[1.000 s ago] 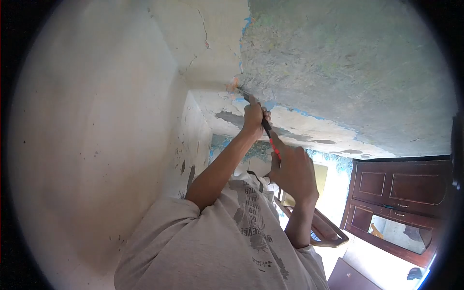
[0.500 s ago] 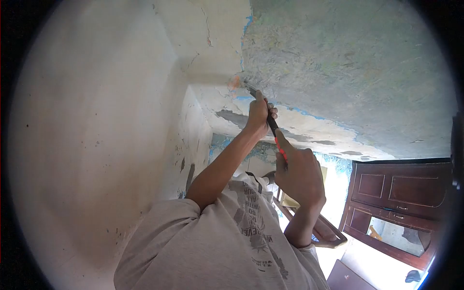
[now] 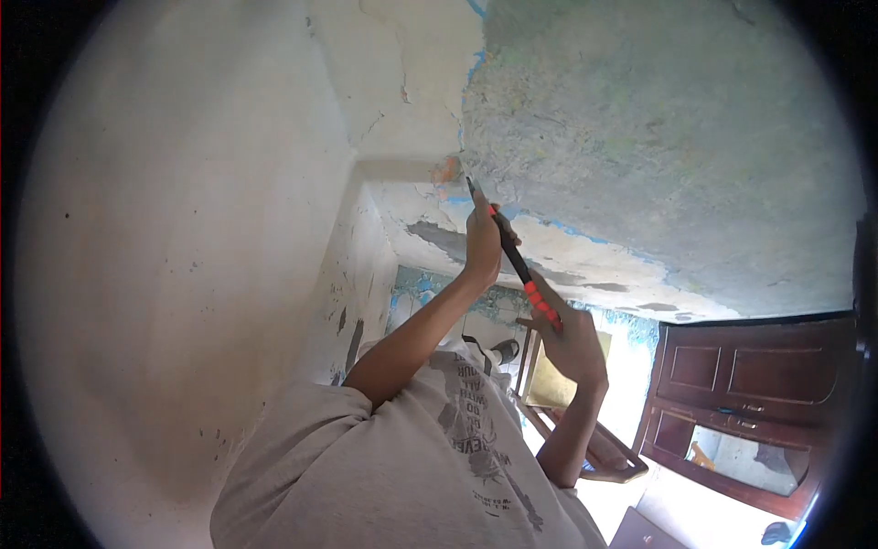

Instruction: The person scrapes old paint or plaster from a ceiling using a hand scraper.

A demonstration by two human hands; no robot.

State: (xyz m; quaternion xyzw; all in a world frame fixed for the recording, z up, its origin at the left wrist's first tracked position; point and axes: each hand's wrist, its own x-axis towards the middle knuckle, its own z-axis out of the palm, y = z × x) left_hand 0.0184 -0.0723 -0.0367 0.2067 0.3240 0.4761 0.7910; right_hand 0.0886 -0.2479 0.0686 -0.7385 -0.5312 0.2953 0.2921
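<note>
A scraper (image 3: 517, 259) with a long black and red handle slants between my two hands. Its narrow metal end touches or nearly touches the wall, by an orange-stained spot (image 3: 445, 171) at the edge of the peeled paint. My left hand (image 3: 485, 240) is closed round the upper part, close to the metal end. Farther down, my right hand (image 3: 573, 343) grips the red-banded lower end, one finger lying along the handle. The wall beside the tip is bare grey-green plaster (image 3: 640, 156), bordered by cream paint (image 3: 416, 91) with blue flakes and cracks.
A plain pale wall (image 3: 174, 256) rises on my left and meets the worked surface in a corner. Below right are a wooden chair (image 3: 617, 462) and a dark wooden cabinet (image 3: 754, 366) with a glass panel. A sandalled foot (image 3: 504, 351) shows beneath me.
The view has shifted a little. My right hand sits farther from my left, with more of the red grip showing. The scraper's end stays by the orange spot.
</note>
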